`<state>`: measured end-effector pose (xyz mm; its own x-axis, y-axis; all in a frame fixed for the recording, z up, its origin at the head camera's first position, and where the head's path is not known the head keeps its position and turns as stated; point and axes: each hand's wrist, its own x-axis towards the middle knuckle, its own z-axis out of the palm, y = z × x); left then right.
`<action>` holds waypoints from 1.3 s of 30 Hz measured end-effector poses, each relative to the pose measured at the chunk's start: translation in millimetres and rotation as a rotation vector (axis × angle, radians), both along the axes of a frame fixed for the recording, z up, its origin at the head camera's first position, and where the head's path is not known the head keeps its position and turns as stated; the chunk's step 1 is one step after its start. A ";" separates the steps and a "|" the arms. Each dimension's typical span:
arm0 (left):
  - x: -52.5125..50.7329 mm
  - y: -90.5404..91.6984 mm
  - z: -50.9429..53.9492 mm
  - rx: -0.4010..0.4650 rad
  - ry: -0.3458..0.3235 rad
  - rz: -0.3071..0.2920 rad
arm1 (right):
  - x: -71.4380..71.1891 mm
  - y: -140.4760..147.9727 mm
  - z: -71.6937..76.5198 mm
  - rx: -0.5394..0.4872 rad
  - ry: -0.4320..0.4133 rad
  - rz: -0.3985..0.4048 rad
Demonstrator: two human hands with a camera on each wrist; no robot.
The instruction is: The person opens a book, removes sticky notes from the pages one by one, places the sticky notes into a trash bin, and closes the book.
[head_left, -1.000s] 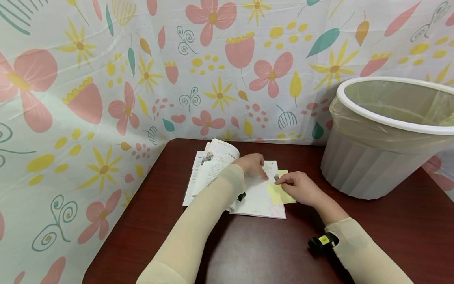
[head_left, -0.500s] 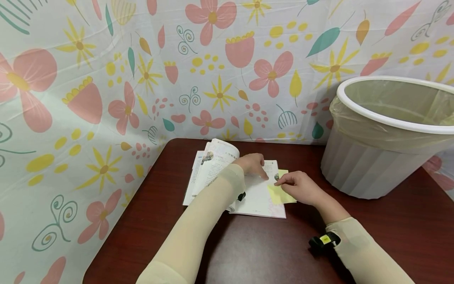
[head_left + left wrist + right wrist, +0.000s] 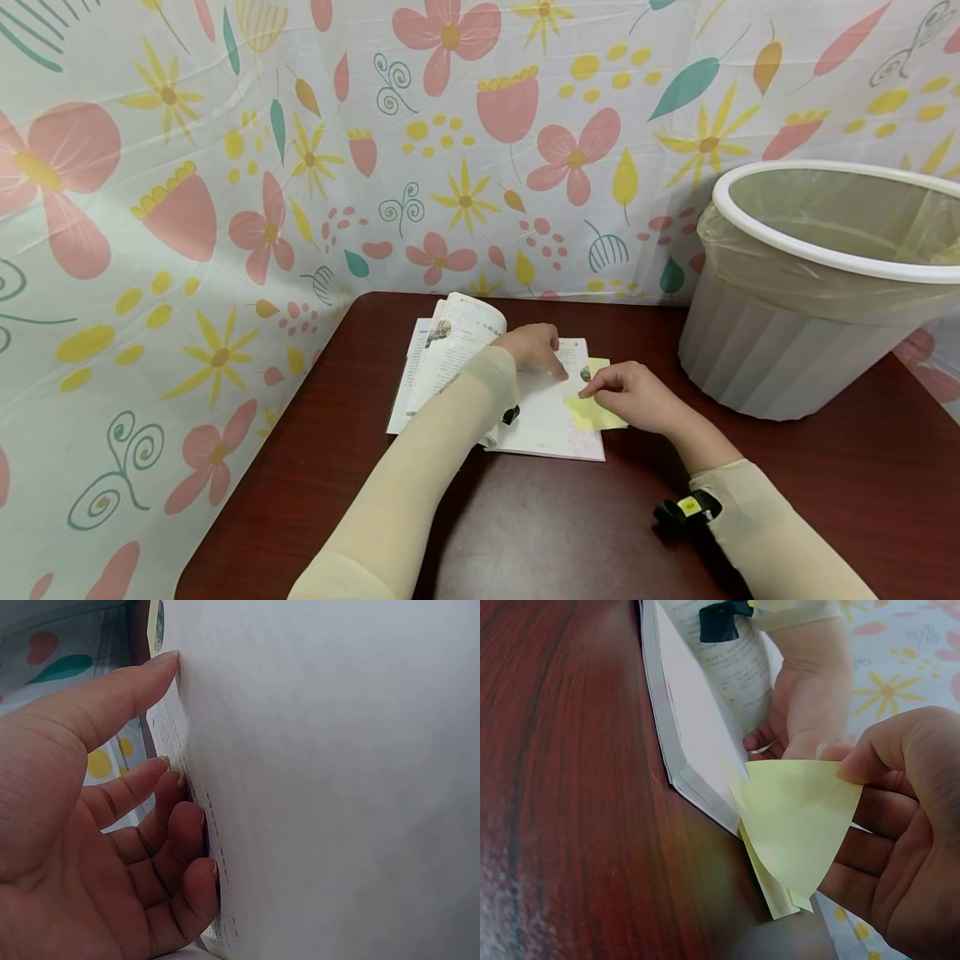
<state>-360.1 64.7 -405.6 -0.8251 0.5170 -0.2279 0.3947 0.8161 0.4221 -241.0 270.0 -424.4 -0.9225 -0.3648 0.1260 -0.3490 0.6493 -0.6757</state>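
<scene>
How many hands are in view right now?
2: the left hand rests on the open book, and the right hand pinches yellow paper at the book's outer edge.

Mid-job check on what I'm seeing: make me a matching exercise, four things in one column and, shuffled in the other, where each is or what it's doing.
Things
1. left hand
2. right hand
3. book
4. bin

Places or states
A. pinches a yellow note
B. has a white rim and a plastic bag lining
C. rests on the book
D. lies spread open on the table

Pairs: 1-C, 2-A, 3-D, 4-B
</scene>
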 end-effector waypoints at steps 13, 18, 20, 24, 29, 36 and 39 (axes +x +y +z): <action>-1.8 0.6 -1.7 -0.006 -0.003 -0.005 | 2.2 -1.7 2.8 -0.069 -0.035 0.049; -2.7 1.1 -2.9 -0.011 -0.003 -0.002 | 2.1 -2.7 3.4 -0.081 -0.047 0.054; -3.0 1.1 -3.2 -0.005 0.000 -0.006 | 2.3 -3.0 4.0 -0.083 -0.049 0.056; -2.9 0.9 -3.1 0.001 0.008 -0.010 | 3.5 -3.6 5.9 -0.090 -0.053 0.074; -2.0 0.7 -2.5 -0.003 0.011 -0.009 | 5.6 -4.4 8.4 -0.097 -0.064 0.098; -2.2 1.2 -3.1 -0.004 0.008 0.006 | 7.3 -5.7 11.0 -0.109 -0.073 0.123; -3.4 1.7 -3.9 -0.009 0.008 0.013 | 7.5 -6.4 11.6 -0.109 -0.077 0.133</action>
